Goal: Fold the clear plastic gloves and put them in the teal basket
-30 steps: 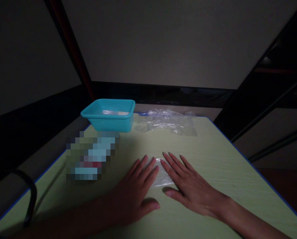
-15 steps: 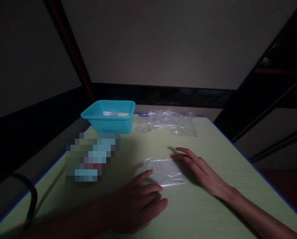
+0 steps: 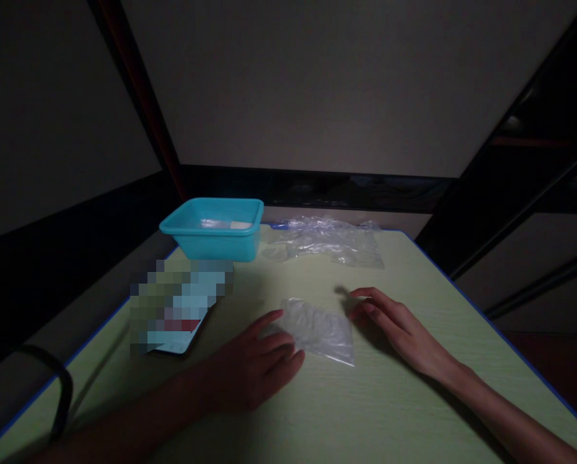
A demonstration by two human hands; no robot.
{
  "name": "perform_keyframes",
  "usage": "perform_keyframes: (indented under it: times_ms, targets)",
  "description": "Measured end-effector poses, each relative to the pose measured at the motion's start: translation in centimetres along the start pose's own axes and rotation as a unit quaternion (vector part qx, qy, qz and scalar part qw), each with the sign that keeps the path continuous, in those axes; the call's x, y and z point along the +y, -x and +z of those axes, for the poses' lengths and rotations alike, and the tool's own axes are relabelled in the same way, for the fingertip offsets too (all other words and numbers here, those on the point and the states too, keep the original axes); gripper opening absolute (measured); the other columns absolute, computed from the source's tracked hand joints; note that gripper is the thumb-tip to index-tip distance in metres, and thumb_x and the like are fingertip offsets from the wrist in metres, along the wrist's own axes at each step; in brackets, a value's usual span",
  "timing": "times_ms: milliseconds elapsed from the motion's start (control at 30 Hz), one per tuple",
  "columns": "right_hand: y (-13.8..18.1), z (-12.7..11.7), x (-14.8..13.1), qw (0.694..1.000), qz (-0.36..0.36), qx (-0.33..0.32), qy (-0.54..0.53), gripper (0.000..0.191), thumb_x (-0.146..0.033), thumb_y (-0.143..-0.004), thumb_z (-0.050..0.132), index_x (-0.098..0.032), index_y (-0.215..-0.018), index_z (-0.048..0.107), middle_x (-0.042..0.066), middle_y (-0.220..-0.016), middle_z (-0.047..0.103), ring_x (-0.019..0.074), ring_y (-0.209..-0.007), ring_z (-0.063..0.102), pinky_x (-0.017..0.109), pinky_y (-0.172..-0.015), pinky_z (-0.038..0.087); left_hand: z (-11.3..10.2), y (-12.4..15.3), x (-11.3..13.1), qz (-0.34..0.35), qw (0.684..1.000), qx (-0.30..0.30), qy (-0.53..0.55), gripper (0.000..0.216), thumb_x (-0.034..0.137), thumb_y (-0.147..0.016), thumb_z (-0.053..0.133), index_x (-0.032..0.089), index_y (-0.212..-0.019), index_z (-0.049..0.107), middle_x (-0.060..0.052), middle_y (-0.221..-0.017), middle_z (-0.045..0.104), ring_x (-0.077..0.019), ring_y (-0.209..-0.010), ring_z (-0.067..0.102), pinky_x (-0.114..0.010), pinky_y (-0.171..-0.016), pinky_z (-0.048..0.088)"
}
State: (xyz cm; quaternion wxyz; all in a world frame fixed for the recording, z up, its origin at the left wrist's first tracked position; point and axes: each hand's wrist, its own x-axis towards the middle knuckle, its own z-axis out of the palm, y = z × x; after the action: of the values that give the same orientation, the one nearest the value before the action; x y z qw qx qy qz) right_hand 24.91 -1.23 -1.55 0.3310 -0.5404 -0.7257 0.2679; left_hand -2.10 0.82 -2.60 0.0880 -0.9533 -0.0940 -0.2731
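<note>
A small clear plastic bag [image 3: 321, 327] lies flat and slightly wrinkled on the pale green tabletop, between my two hands. My left hand [image 3: 262, 364] is palm down at the bag's left side with its fingers spread, the fingertips at or over the bag's edge; whether they press on it I cannot tell. On the other side, my right hand [image 3: 397, 328] hovers beside the bag's right edge, fingers loosely bent and apart, with nothing in them. Farther back lies a larger heap of crumpled clear plastic [image 3: 329, 241].
A turquoise plastic basin [image 3: 215, 245] with pale items inside stands at the back left. In front of it lies a phone-like device [image 3: 191, 309] with a lit screen, partly blurred out. A dark curved cable or arm [image 3: 66, 386] rises at the near left. The table [image 3: 443, 303] has blue edging.
The small bag has turned, its right lower corner now nearer me. My left hand has shifted slightly left and away from me; my right hand has moved slightly right.
</note>
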Motion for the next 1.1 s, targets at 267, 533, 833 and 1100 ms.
perform_keyframes:
  times_ms: [267,533,833,1100]
  targets:
    - [0.6,0.5,-1.2,0.992,-0.025,-0.102,-0.069,0.025,-0.033,-0.093,0.037,-0.019,-0.105,0.052,0.004,-0.08,0.066,0.0165,-0.072,0.062,0.031,-0.062,0.05,0.2,0.2,-1.8,-0.151,0.983,-0.08,-0.072,0.032,0.004,-0.083,0.034,0.011,-0.101,0.06,-0.011,-0.093,0.067,-0.0225,-0.094,0.06,-0.055,-0.103,0.032]
    - [0.6,1.6,-1.3,0.971,-0.195,-0.098,0.095,0.027,-0.032,-0.093,0.042,-0.017,-0.082,0.063,0.005,-0.075,0.059,0.0144,-0.069,0.056,0.026,-0.06,0.046,0.7,0.1,-0.2,-0.111,0.991,-0.027,0.076,0.029,0.009,-0.083,0.042,0.012,-0.109,0.056,-0.013,-0.114,0.062,-0.0204,-0.107,0.055,-0.038,-0.098,0.042]
    - [0.5,1.8,-0.9,0.908,-0.337,-0.044,0.246,0.032,-0.021,-0.094,0.038,-0.014,-0.078,0.065,0.005,-0.071,0.06,0.0154,-0.065,0.053,0.028,-0.059,0.042,0.2,-0.7,0.1,-0.074,0.968,-0.182,0.153,0.046,0.023,-0.084,0.051,0.009,-0.127,0.045,-0.019,-0.138,0.041,-0.027,-0.129,0.036,-0.044,-0.104,0.035]
    - [0.4,1.8,-1.1,0.874,-0.367,-0.02,0.319,0.03,-0.017,-0.093,0.039,-0.016,-0.078,0.065,0.002,-0.064,0.059,0.0152,-0.059,0.05,0.029,-0.053,0.036,0.2,-0.7,0.1,-0.051,0.966,-0.203,0.15,0.046,0.031,-0.084,0.053,0.015,-0.126,0.048,-0.019,-0.139,0.039,-0.0298,-0.13,0.034,-0.047,-0.103,0.033]
